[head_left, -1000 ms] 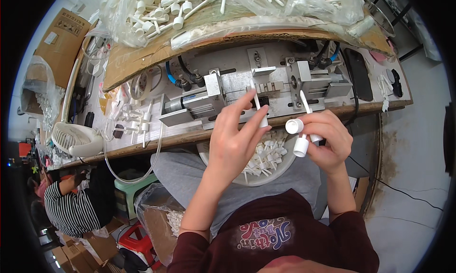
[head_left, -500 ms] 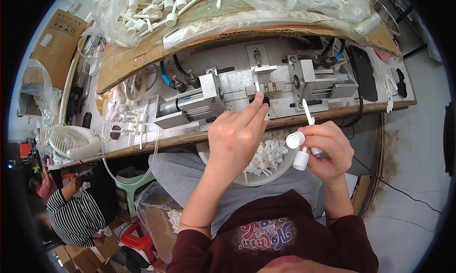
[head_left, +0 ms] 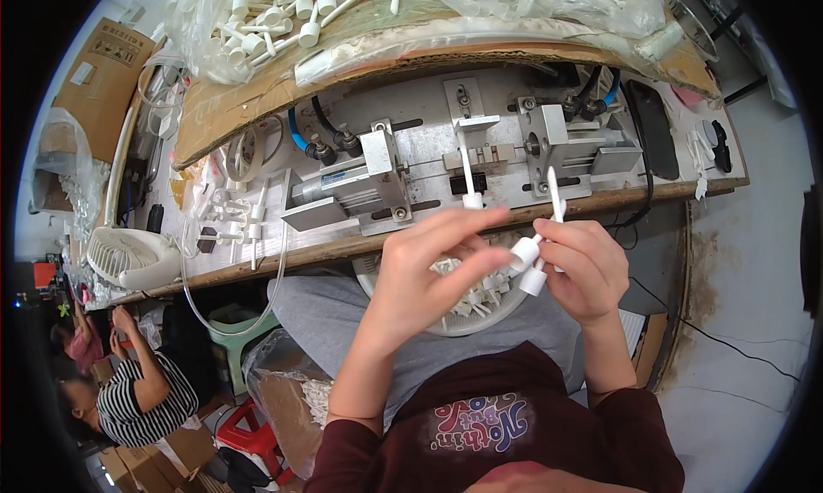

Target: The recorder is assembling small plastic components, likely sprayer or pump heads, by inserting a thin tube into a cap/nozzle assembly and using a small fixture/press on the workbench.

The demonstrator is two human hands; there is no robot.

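Note:
My right hand (head_left: 585, 268) holds a few white plastic parts (head_left: 532, 280), each with a round cap and a thin stem; one stem (head_left: 555, 193) sticks up. My left hand (head_left: 427, 266) reaches across, and its fingertips close on the cap of one part (head_left: 524, 253) beside my right hand. Another white stemmed part (head_left: 467, 174) stands upright in the metal press fixture (head_left: 377, 171) on the bench, just above my hands. A white bowl (head_left: 506, 315) of the same parts rests on my lap, partly hidden by my hands.
Clear bags of white parts (head_left: 274, 21) lie on a cardboard shelf behind the fixture. On the bench's left stand a small white fan (head_left: 129, 257) and loose parts (head_left: 227, 227). A dark phone (head_left: 653, 129) lies at the right. Another person (head_left: 129, 390) sits low at the left.
My left hand has come back from the fixture to my right hand, leaving a white stemmed part standing in the fixture. My right hand has barely moved.

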